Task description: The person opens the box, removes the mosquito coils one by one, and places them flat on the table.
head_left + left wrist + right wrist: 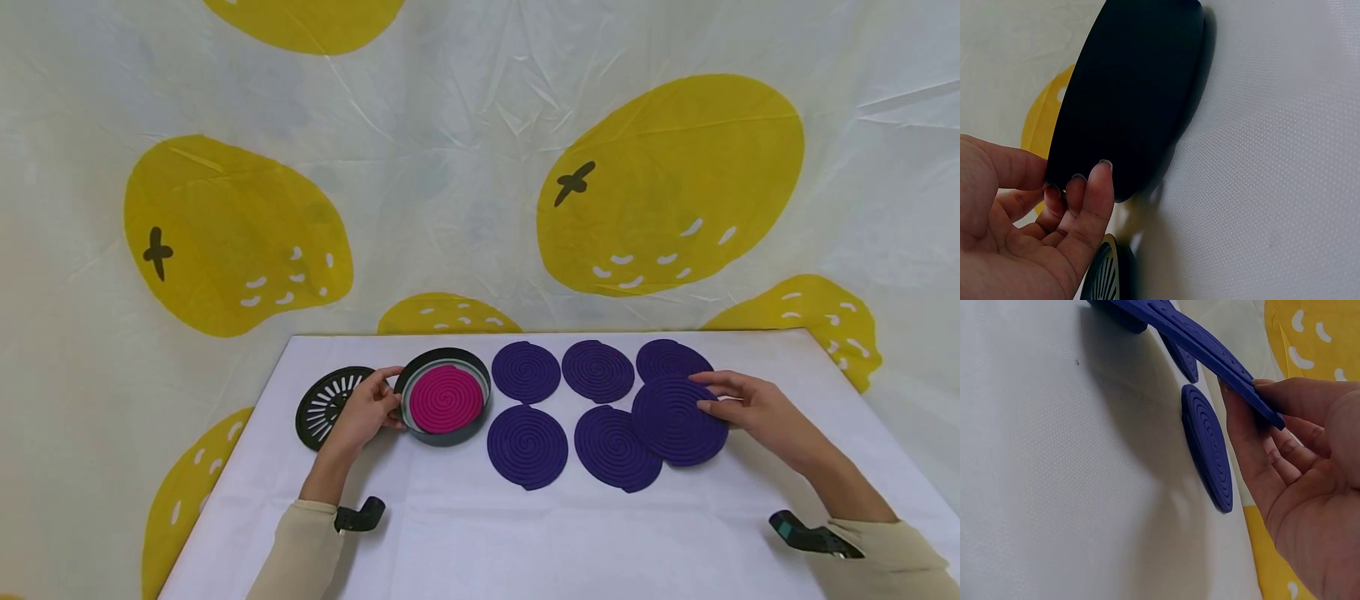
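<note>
My left hand grips the side of a dark round tin, thumb on one face and fingers on the other in the left wrist view. Inside the tin lies a pink mosquito coil. My right hand pinches a purple mosquito coil by its edge, between thumb and fingers. Raised and tilted above the table in the right wrist view, that held coil partly covers two other coils in the head view. Several purple coils lie flat in two rows right of the tin.
A black slotted lid lies left of the tin, partly behind my left hand. White cloth covers the table. Behind the table's far edge hangs a pale curtain with yellow fruit prints.
</note>
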